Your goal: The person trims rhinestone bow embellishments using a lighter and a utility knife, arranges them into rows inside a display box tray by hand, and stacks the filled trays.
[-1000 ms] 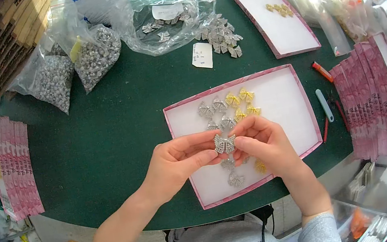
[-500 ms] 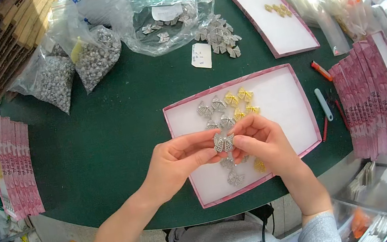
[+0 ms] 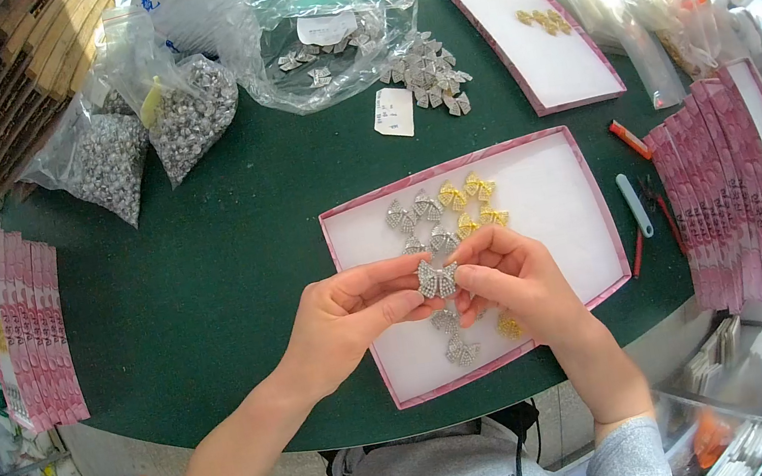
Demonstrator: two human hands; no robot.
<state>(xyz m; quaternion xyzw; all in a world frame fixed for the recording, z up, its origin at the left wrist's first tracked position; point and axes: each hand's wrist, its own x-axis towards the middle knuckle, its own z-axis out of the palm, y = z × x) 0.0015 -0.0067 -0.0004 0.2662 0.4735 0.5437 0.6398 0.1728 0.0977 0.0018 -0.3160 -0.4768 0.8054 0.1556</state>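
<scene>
A silver rhinestone bow is pinched between both hands above a pink-edged white tray. My left hand grips its left side with thumb and fingers, and my right hand holds its right side the same way. Beneath and around the hands, the tray bears silver bows at the left and gold bows to their right. Another silver bow lies near the front edge beside a gold bow. Some pieces under my hands are hidden.
Behind the tray are a pile of silver pieces, a white label, an open clear bag and bead bags. A second tray holds gold pieces. Stacked pink trays flank a light-blue-handled tool and a red marker.
Both hands keep their pinch on the silver bow, which has hardly moved. The whole view has shifted very slightly.
</scene>
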